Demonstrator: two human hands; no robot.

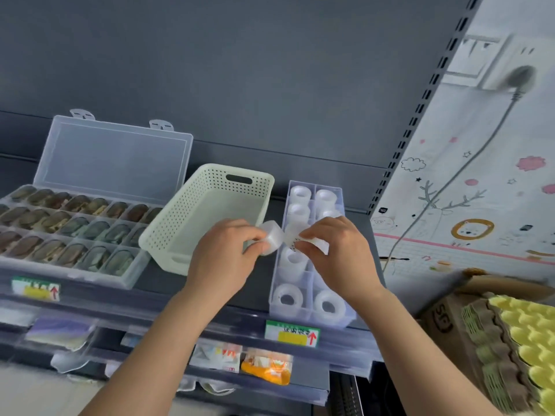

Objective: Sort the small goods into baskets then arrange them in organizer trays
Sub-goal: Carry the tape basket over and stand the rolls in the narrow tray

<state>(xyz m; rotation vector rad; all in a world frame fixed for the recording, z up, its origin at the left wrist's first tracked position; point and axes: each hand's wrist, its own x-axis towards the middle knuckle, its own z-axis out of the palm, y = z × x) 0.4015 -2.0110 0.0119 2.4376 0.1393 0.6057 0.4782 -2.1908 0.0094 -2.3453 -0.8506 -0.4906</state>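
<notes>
Far left on the shelf (162, 288): clear compartment box (126, 280), lid (114, 154) standing open, cells filled with brown and green oval pieces (72, 226), too blurred to identify. Just right of it, a cream perforated basket (210, 181), set at an angle, one corner touching the box. Left hand (222, 259) is over the basket's near right corner, fingers curled round a clear tape roll (271, 237). Right hand (336, 250) pinches a second roll (292, 238) by thumb and fingertips, and the two rolls are almost touching between the hands. Both are held above the narrow clear organizer tray (309, 318), which sits just right of the basket. The tray has two columns of cells with more rolls (326, 306) lying in them. Price label (292, 333) on the shelf edge below the tray. Far right: cardboard box (444, 319) holding stacked egg trays (525, 334).
</notes>
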